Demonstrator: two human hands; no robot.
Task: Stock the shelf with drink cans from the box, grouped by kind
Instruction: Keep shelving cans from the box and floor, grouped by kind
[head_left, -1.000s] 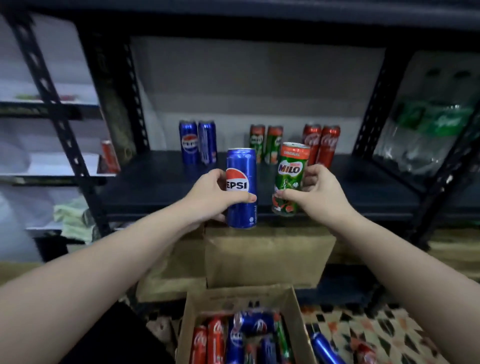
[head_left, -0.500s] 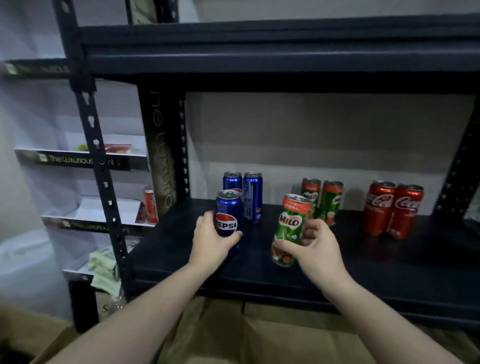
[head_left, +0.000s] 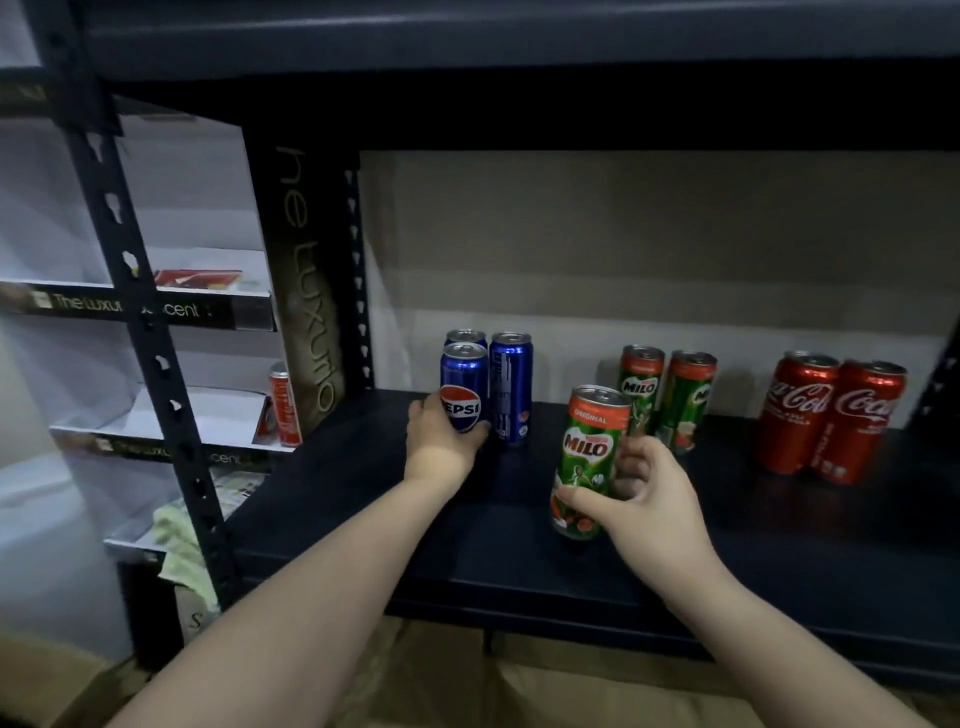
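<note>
My left hand (head_left: 440, 441) grips a blue Pepsi can (head_left: 463, 387) that stands upright on the dark shelf (head_left: 519, 561), right in front of two other Pepsi cans (head_left: 511, 387). My right hand (head_left: 641, 493) holds a green Milo can (head_left: 589, 460), tilted slightly, its base at or just above the shelf, in front of two Milo cans (head_left: 667, 397) at the back. Two red Coca-Cola cans (head_left: 831, 415) stand together further right. The box is out of view.
A black slotted upright (head_left: 140, 332) frames the shelf's left side. Beyond it a white display rack (head_left: 208, 415) holds a lone red can (head_left: 283, 408) and a pale cloth (head_left: 182, 540). Brown cardboard (head_left: 467, 686) lies below the shelf. Another shelf board (head_left: 519, 41) runs overhead.
Both hands have pushed forward from above the box onto the shelf. The Pepsi can now stands right by the Pepsi pair, and the Milo can has come closer to the Milo pair.
</note>
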